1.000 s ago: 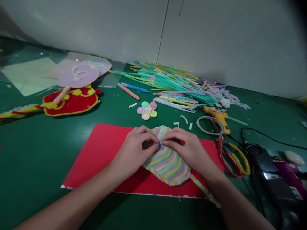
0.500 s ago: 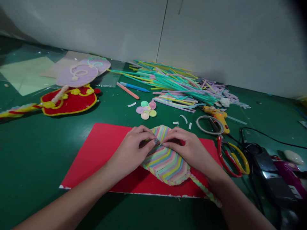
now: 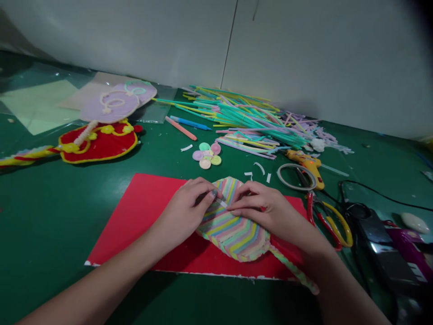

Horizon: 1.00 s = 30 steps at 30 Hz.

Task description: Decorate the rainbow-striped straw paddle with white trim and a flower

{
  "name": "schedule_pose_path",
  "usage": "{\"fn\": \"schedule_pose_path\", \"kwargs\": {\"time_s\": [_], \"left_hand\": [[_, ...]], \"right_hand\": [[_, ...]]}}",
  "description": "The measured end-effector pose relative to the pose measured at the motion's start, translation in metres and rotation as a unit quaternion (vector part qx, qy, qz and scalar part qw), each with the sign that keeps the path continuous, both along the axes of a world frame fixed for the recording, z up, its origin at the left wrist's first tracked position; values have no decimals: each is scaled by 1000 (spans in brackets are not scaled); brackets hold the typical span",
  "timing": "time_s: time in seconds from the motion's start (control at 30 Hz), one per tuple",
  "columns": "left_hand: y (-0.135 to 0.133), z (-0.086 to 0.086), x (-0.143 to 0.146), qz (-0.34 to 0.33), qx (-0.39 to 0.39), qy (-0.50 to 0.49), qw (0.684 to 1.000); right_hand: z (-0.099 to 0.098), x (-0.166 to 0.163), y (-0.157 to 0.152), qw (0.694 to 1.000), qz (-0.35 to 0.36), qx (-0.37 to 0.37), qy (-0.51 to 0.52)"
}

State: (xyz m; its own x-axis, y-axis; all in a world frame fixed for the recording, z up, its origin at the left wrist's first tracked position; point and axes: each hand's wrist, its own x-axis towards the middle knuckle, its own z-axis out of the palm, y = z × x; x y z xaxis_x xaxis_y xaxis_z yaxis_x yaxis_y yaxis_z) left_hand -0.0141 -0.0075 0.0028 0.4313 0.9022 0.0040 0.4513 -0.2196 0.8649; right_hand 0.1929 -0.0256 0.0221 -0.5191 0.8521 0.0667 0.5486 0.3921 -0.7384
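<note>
A round fan (image 3: pixel 237 234) with pastel zigzag stripes and a twisted handle (image 3: pixel 296 266) lies on a red board (image 3: pixel 152 194). Across its upper middle is a small white strip (image 3: pixel 222 203), which looks like tape. My left hand (image 3: pixel 191 207) is closed at the strip's left end, thumb and forefinger pinched together. At the other end, the closed fingertips of my right hand (image 3: pixel 262 205) meet the strip and rest against the fan. The handle runs out past my right wrist toward the lower right.
Behind the board sit a flower of pastel discs (image 3: pixel 205 155), white scraps (image 3: pixel 259 168) and two pens (image 3: pixel 181 128). Pipe cleaners (image 3: pixel 243 117) are heaped by the wall. Rightward are a tape roll (image 3: pixel 281 181), glue gun (image 3: pixel 313 169), pliers (image 3: pixel 343 225); leftward, a red fan (image 3: pixel 101 144).
My fingertips have moved slightly apart, and the white strip between them now shows. The fan's handle end has shifted a little to the right.
</note>
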Motion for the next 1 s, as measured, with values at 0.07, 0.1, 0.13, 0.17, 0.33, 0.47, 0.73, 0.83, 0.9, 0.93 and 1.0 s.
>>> {"fn": "schedule_pose_path", "kwargs": {"time_s": [0.07, 0.1, 0.13, 0.17, 0.33, 0.47, 0.73, 0.83, 0.9, 0.93, 1.0], "left_hand": [[0, -1, 0, 0, -1, 0, 1000], [0, -1, 0, 2, -4, -4, 1000], [0, -1, 0, 4, -11, -11, 1000], [0, 0, 0, 9, -20, -22, 1000], [3, 6, -5, 90, -52, -68, 992], [5, 5, -9, 157, -19, 16, 987], [4, -1, -4, 89, -95, -45, 991], [3, 3, 0, 100, -164, -111, 975], [3, 5, 2, 96, -196, -138, 966], [3, 5, 3, 91, -213, -151, 961], [3, 6, 3, 77, -244, -176, 951]], "right_hand": [[0, 2, 0, 1000, 11, -4, -5], [1, 2, 0, 1000, 13, -7, -7], [1, 3, 0, 1000, 12, -9, -7], [1, 3, 0, 1000, 11, -11, -7], [3, 2, 0, 1000, 12, -20, 2], [3, 2, 0, 1000, 13, -17, 0], [1, 1, -1, 999, 3, 18, -33], [1, 1, -2, 999, 3, 32, -35], [0, 1, -2, 999, 4, 45, -30], [0, 1, -1, 999, 3, 48, -25], [1, 1, 0, 998, -16, 59, 0]]}}
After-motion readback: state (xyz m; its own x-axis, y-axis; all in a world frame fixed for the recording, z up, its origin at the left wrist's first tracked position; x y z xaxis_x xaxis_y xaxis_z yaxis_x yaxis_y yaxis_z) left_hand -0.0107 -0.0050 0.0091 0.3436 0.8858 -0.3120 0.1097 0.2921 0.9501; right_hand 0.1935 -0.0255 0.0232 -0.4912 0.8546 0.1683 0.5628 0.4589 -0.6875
